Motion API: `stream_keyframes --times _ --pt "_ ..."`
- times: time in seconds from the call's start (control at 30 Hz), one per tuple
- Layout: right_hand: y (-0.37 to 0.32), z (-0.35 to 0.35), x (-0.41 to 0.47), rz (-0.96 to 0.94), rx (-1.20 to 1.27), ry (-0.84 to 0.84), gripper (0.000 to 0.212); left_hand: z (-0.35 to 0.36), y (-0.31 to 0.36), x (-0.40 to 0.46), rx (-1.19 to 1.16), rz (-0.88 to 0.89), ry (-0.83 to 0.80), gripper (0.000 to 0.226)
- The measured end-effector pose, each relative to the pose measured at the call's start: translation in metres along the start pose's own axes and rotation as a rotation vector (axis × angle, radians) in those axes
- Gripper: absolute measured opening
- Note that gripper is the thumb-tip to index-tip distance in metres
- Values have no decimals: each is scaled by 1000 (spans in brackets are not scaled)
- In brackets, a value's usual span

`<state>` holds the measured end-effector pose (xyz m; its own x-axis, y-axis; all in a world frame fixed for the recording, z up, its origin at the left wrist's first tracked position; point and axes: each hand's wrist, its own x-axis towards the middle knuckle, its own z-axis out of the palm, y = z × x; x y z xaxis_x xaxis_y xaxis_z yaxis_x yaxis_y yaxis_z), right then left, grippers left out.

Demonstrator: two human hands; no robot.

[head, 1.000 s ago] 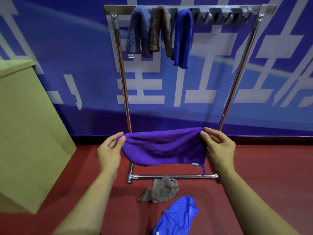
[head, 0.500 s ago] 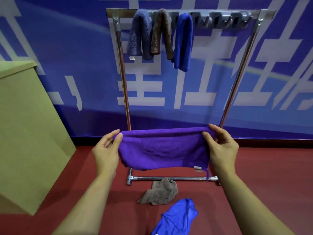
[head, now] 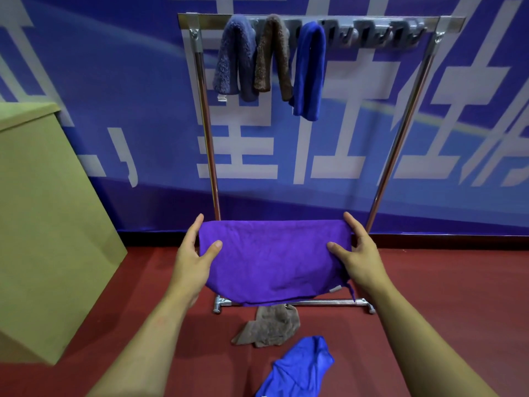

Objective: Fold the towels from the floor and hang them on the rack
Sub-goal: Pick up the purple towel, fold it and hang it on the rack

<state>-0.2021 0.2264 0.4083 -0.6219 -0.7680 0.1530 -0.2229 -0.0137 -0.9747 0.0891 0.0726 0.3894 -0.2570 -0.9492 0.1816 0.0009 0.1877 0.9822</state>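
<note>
**Purple towel held stretched between both hands before the rack**

The purple towel point(head: 272, 259) hangs in the air in front of the rack's lower half, its top edge pulled straight and level, its lower edge sagging in a curve that covers part of the rack's bottom bar. A small tag and a loose thread show at its lower right corner. The left hand point(head: 194, 259) pinches the towel's left edge, thumb on the near face and fingers behind the cloth. The right hand point(head: 355, 253) pinches the right edge the same way, thumb pressed on the front, fingers behind.

Below the towel, on the red floor point(head: 443, 296), a brown towel point(head: 267, 328) lies crumpled just in front of the bottom bar, near its middle. A blue towel point(head: 300, 368) lies bunched nearer the camera, just beside the brown one and slightly to its right.

The rack point(head: 211, 167) stands against the blue banner wall point(head: 114, 110). Near the left end of its top bar three folded towels hang side by side: a grey-blue towel point(head: 234, 58), a brown hung towel point(head: 272, 55) and a blue hung towel point(head: 309, 70). The right part of the bar shows a row of grey hooks point(head: 372, 35).

A tan box point(head: 43, 224) stands at the floor's left edge.
</note>
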Motion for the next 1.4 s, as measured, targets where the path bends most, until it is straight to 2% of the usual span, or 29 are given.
stream_keyframes --times 0.2,0.37,0.57,0.67,0.8,0.9,0.97,1.07,1.17,1.27,1.33,1.4 --pt "9 3 2 36 -48 3 74 0 -7 2 25 -31 33 64" --pt "16 6 4 42 -151 -21 71 1 -6 0 86 10 138 62" --pt "14 7 6 -13 -126 124 62 -4 -8 2 116 36 211 53" --pt "20 7 8 -5 -50 155 54 0 -3 -1 84 44 189 37" --pt "18 4 8 94 294 157 30 2 -3 -1 8 36 173 18" --pt "20 2 8 99 335 119 18 3 -2 -1 -113 9 162 16" --pt "20 1 9 101 329 87 17 3 -3 0 -161 -3 150 16" --pt "20 -1 9 89 224 35 20 2 -5 1 -116 19 114 15" --pt "19 -7 8 44 -57 -55 31 -3 -9 3 52 30 22 18" --pt "20 -9 8 8 -318 -138 40 -8 -15 4 272 34 -98 33" --pt "22 -9 8 -5 -380 -148 41 -8 -17 2 457 85 -141 39" --pt "24 -11 9 -9 -412 -136 42 -6 -16 -1 547 119 -157 41"
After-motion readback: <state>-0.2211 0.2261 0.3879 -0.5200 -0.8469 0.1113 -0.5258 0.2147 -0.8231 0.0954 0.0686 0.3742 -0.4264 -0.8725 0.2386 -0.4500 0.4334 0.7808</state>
